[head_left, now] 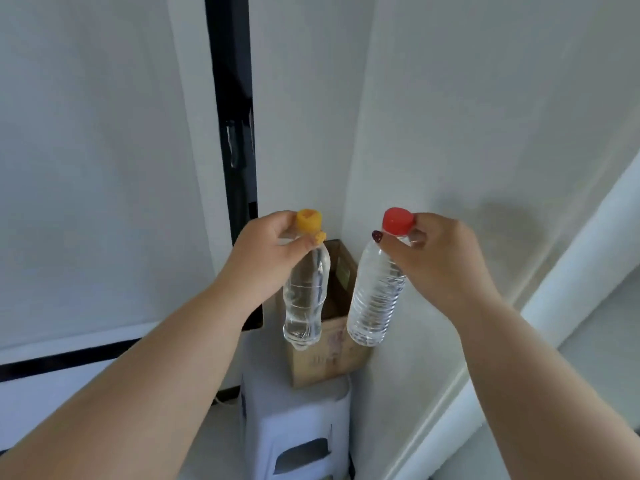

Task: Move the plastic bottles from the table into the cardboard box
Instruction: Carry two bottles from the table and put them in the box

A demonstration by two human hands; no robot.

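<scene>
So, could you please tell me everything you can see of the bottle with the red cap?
The red-capped bottle is clear, ribbed plastic, label-free, and looks filled with clear liquid. Its round red cap is screwed on. It hangs in the air, tilted, base lower and toward the left, above the open cardboard box. Only the right hand touches it, pinching the neck just under the cap. It is apart from the yellow-capped bottle.

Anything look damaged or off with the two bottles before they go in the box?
The yellow cap on the bottle in the left hand looks misshapen, with a loose piece hanging at its side. The red-capped bottle looks intact.
</scene>
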